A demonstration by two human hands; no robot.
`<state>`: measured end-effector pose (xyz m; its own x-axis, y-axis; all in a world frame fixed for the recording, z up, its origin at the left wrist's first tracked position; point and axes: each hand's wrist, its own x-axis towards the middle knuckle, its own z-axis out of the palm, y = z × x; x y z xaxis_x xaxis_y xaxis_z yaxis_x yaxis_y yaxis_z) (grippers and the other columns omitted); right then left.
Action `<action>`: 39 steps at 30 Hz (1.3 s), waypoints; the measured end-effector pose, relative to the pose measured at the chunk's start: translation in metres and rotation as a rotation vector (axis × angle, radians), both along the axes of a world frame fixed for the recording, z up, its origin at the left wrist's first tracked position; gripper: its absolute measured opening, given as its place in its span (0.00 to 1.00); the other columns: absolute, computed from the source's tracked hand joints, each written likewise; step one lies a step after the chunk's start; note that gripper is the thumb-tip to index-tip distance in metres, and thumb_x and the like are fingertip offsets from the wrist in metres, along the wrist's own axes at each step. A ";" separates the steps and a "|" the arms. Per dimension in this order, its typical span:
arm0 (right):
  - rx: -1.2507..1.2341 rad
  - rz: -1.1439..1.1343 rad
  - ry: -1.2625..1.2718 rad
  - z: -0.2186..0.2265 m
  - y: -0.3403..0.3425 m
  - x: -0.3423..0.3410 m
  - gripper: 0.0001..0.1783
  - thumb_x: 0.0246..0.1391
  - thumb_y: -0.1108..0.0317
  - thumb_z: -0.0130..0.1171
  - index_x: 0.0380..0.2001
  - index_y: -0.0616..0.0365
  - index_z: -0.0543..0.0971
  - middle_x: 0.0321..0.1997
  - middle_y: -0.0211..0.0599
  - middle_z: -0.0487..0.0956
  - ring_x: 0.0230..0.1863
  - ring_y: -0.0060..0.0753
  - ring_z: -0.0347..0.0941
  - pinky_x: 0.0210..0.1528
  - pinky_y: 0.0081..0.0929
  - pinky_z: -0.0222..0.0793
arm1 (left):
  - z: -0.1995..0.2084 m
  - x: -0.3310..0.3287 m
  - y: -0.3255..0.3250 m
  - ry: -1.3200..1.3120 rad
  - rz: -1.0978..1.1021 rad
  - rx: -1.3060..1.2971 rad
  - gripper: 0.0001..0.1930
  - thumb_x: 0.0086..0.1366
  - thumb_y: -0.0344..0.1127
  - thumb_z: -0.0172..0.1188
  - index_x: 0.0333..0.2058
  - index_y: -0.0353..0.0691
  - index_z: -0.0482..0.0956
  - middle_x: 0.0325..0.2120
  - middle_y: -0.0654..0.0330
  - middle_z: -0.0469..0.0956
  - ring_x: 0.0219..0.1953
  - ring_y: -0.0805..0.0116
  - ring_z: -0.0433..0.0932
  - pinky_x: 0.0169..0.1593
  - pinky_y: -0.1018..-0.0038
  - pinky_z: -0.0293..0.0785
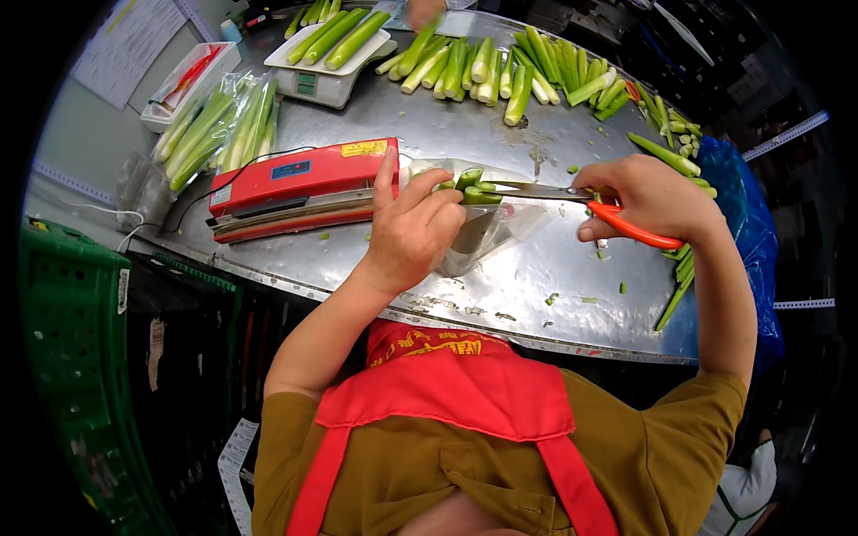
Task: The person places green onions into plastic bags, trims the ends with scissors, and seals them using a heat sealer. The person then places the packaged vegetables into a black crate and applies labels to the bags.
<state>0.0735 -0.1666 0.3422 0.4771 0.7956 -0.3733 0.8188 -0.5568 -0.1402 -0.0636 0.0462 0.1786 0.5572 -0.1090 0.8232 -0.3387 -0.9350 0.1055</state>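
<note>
My left hand (407,223) is closed around a clear plastic bag (487,237) and the green leek stalks (478,189) in it, whose cut ends show past my fingers. My right hand (648,201) grips a pair of scissors (630,228) with orange-red handles. Its metal blades point left and lie across the stalk ends at the bag's mouth. Directly left of my left hand sits a red bag sealer (290,183), close to my fingers. How much of the stalks lies inside the bag is hidden by my left hand.
Trimmed leeks (487,71) lie in a row along the steel table's (572,304) far side. A white scale (322,85) bears more stalks. Filled bags (214,125) stand behind the sealer, near a white tray (192,80). A blue plastic bag (737,205) hangs at right; a green crate (76,357) stands left.
</note>
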 end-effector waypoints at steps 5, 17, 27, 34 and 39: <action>-0.032 0.052 -0.131 -0.009 0.009 -0.002 0.28 0.37 0.46 0.69 0.36 0.57 0.77 0.27 0.40 0.76 0.31 0.48 0.72 0.33 0.38 0.65 | -0.001 -0.004 0.000 0.009 0.017 0.033 0.08 0.49 0.28 0.63 0.23 0.44 0.71 0.31 0.66 0.79 0.46 0.64 0.75 0.63 0.42 0.47; 0.109 0.154 -0.313 -0.027 -0.012 -0.005 0.24 0.40 0.47 0.67 0.32 0.55 0.77 0.27 0.37 0.74 0.37 0.44 0.71 0.37 0.38 0.66 | -0.010 -0.008 -0.003 0.030 0.026 0.102 0.03 0.52 0.32 0.59 0.25 0.45 0.73 0.32 0.67 0.78 0.51 0.65 0.73 0.64 0.41 0.46; 0.238 0.126 -0.329 -0.055 -0.015 -0.005 0.24 0.43 0.46 0.65 0.34 0.54 0.76 0.29 0.38 0.74 0.38 0.44 0.71 0.39 0.37 0.68 | 0.000 -0.013 -0.008 0.107 -0.048 0.012 0.07 0.53 0.36 0.64 0.30 0.43 0.80 0.28 0.65 0.77 0.40 0.64 0.75 0.58 0.52 0.57; 0.208 0.075 -0.259 -0.057 -0.016 -0.008 0.25 0.43 0.45 0.64 0.34 0.55 0.76 0.30 0.40 0.75 0.38 0.45 0.71 0.38 0.39 0.67 | 0.023 -0.007 -0.002 0.115 0.053 -0.341 0.08 0.51 0.28 0.64 0.31 0.38 0.79 0.33 0.59 0.76 0.37 0.60 0.75 0.37 0.67 0.70; 0.193 0.083 -0.226 -0.054 -0.014 -0.008 0.25 0.43 0.44 0.64 0.34 0.55 0.76 0.31 0.40 0.75 0.38 0.46 0.71 0.38 0.39 0.67 | 0.041 0.004 0.007 0.219 0.128 -0.102 0.09 0.53 0.28 0.62 0.35 0.38 0.79 0.38 0.56 0.75 0.37 0.59 0.75 0.39 0.67 0.71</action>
<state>0.0658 -0.1807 0.2885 0.4612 0.8813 -0.1030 0.8828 -0.4674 -0.0463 -0.0598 0.0529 0.2197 0.7267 0.0512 0.6850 -0.1773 -0.9495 0.2590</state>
